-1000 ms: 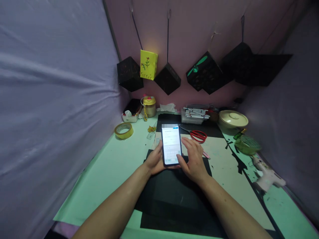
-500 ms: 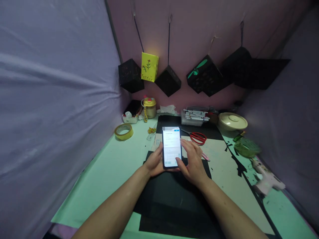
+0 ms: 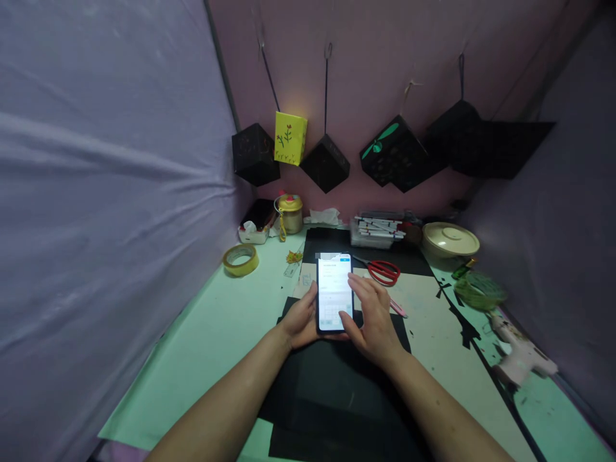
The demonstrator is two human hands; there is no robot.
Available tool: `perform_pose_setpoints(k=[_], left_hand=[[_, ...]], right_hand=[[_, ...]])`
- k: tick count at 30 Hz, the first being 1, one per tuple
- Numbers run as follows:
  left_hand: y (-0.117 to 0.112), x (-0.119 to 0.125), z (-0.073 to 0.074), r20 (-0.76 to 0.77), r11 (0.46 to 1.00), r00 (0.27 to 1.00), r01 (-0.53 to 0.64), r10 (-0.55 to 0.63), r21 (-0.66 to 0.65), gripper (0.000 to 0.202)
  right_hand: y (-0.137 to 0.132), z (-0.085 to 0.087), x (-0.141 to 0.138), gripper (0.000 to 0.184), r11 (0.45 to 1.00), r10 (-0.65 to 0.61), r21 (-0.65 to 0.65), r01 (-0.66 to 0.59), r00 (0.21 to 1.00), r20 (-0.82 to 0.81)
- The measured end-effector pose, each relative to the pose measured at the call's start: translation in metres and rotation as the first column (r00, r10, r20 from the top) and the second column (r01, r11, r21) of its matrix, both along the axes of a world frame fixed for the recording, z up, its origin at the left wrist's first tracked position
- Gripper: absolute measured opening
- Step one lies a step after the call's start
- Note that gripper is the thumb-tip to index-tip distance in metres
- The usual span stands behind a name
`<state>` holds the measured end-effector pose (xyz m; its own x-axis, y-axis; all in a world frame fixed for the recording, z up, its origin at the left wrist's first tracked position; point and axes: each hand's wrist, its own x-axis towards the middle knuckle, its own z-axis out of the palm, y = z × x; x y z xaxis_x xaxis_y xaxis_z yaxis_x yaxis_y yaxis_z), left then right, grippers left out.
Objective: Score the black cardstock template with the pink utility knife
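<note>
Phone (image 3: 334, 294) and both hands sit slightly lower in view than second ago; hold unchanged. Left hand (image 3: 301, 317) grip: clenched round phone's left edge and back. Right hand (image 3: 374, 316): loose, fingers spread along right edge, thumb on lit keypad. Phone raised over black paper (image 3: 337, 385) at centre of tabletop (image 3: 216, 333). Typing seems under way; how much left, cannot tell. Red scissors (image 3: 382, 271) at 1 o'clock, tape roll (image 3: 239, 259) at 10 o'clock, both untouched.

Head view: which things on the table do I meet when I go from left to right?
Tape roll, yellow-lidded jar, phone, red scissors, cream lidded bowl, glue gun.
</note>
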<state>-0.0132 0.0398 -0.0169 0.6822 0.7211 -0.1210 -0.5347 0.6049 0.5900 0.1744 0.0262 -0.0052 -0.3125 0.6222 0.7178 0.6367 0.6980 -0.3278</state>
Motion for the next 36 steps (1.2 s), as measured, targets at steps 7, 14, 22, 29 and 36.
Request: perform_pose_setpoints(k=[7,14,22,29,36], left_hand=[[-0.0017,-0.0005,0.0036,-0.024,1.000,1.000,0.010,-0.010,-0.002,0.067],[-0.0025,-0.0007,0.0042,-0.026,1.000,1.000,0.010,-0.010,0.015,0.069],[-0.0031,-0.0003,0.0068,-0.018,1.000,1.000,0.009,-0.008,0.025,0.067],[-0.0037,0.0000,0.0082,-0.028,1.000,1.000,-0.003,0.003,0.012,0.067],[-0.0042,-0.0001,0.0078,-0.017,1.000,1.000,-0.007,0.007,-0.005,0.066]], right_hand=[[0.0027,-0.0019,0.0002,0.062,0.999,-0.040,-0.006,0.039,0.998,-0.050],[0.0024,-0.0021,-0.0005,0.061,0.999,-0.032,-0.029,0.030,0.999,-0.038],[0.0026,-0.0029,0.0000,0.062,0.999,-0.023,-0.041,0.022,0.999,-0.038],[0.0025,-0.0017,-0.0002,0.062,0.999,-0.019,-0.037,0.018,0.999,-0.034],[0.0029,-0.0029,0.0003,0.062,0.999,-0.017,-0.049,0.015,0.999,-0.030]])
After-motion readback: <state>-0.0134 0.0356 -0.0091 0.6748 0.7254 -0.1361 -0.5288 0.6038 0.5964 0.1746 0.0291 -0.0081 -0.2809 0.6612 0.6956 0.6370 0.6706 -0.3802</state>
